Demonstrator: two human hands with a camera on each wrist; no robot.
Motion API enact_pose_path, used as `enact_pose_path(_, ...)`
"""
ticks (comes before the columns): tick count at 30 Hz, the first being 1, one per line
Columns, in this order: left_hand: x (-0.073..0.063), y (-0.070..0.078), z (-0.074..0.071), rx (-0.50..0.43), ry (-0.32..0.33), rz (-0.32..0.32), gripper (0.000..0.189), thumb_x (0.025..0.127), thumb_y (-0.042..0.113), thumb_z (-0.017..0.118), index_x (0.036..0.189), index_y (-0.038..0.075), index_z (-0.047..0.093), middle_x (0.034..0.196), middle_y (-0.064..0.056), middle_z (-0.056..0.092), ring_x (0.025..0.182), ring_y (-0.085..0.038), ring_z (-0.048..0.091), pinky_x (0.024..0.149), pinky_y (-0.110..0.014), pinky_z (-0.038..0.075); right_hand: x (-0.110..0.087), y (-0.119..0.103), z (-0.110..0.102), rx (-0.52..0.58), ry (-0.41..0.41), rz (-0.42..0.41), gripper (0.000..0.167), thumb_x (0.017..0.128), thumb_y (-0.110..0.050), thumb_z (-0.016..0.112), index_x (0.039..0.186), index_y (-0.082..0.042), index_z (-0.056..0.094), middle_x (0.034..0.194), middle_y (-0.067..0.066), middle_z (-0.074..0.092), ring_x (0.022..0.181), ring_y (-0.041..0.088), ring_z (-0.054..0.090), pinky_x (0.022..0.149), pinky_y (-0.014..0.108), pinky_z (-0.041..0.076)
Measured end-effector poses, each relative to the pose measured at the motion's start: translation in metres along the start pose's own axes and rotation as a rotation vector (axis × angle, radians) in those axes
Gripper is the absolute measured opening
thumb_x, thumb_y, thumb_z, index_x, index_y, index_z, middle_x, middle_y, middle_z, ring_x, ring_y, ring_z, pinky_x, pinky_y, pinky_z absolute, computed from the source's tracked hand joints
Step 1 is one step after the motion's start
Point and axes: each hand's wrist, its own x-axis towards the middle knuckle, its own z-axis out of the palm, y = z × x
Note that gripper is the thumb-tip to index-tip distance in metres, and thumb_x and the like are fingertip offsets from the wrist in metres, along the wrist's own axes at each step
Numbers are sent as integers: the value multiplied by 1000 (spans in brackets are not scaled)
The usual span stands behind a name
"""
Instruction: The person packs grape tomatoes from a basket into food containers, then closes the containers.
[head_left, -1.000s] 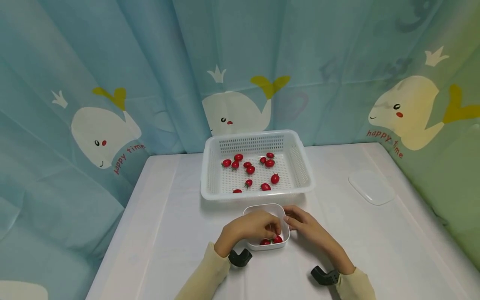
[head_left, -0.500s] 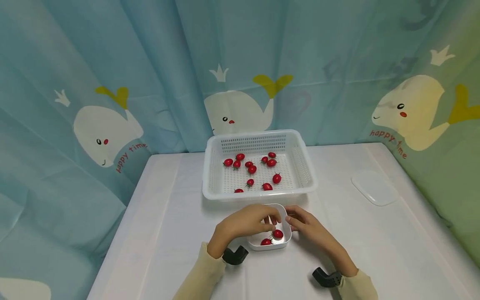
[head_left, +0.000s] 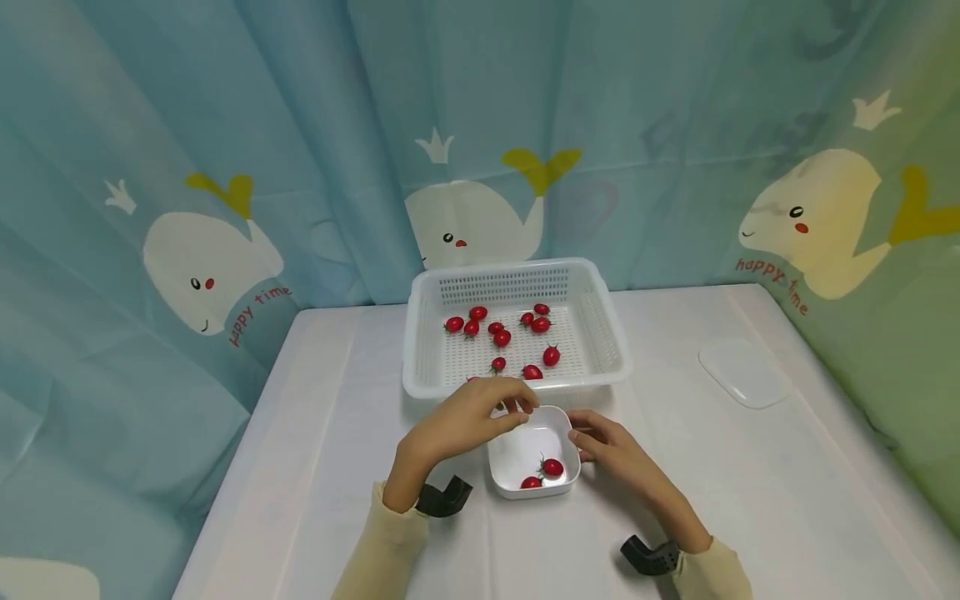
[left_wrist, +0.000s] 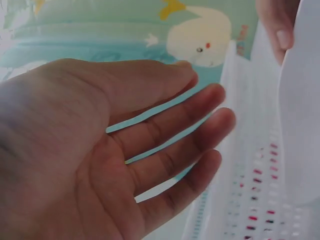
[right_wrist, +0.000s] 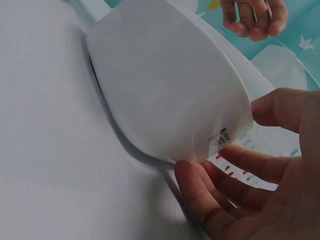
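Observation:
A small white box with rounded corners stands on the table, two cherry tomatoes lying near its front wall. My right hand steadies the box at its right side. In the right wrist view the thumb sits at the rim while fingertips touch the outer wall. Above the box's far left corner hovers my left hand, fingers loosely bent. Its palm and spread fingers hold nothing in the left wrist view. Beyond the box is a white basket of cherry tomatoes.
On the right of the white table lies a clear flat lid. A blue curtain with whale prints hangs right behind the table. The basket's front wall stands close behind the box.
My left hand let go of a cherry tomato inside the box, rose out and moved left and away toward the basket. My right hand stayed at the box's side.

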Motion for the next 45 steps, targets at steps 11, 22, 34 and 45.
enact_pose_path(11, 25, -11, -18, -5, 82, 59, 19, 102, 16, 67, 120, 14, 71, 114, 1, 75, 100, -14, 67, 93, -36, 58, 0, -1, 2, 11, 35, 34, 48, 106, -23, 59, 145, 4, 53, 138, 27, 63, 117, 23, 66, 88, 22, 58)
enact_pose_path(22, 64, -24, -17, -8, 77, 11, 21, 101, 13, 66, 121, 10, 71, 114, -2, 74, 104, -17, 68, 93, -32, 57, 0, 2, 0, 10, 5, -1, 47, 106, -22, 58, 145, 5, 52, 138, 29, 63, 112, 12, 67, 88, 22, 58)
enact_pose_path(34, 89, -40, -8, 34, 48, -52, 29, 96, 9, 74, 125, 5, 70, 120, -9, 74, 112, -29, 69, 97, -40, 57, 2, 4, -1, 1, 3, -1, 46, 106, -22, 58, 145, 3, 53, 140, 27, 62, 111, 9, 66, 88, 22, 58)
enact_pose_path(45, 102, -53, 4, 35, -33, -128, 32, 94, 12, 77, 125, 5, 71, 121, -11, 75, 115, -29, 68, 103, -42, 55, 2, 6, -2, 4, -9, -21, 44, 107, -21, 57, 143, 3, 54, 139, 28, 62, 109, 6, 66, 88, 23, 59)
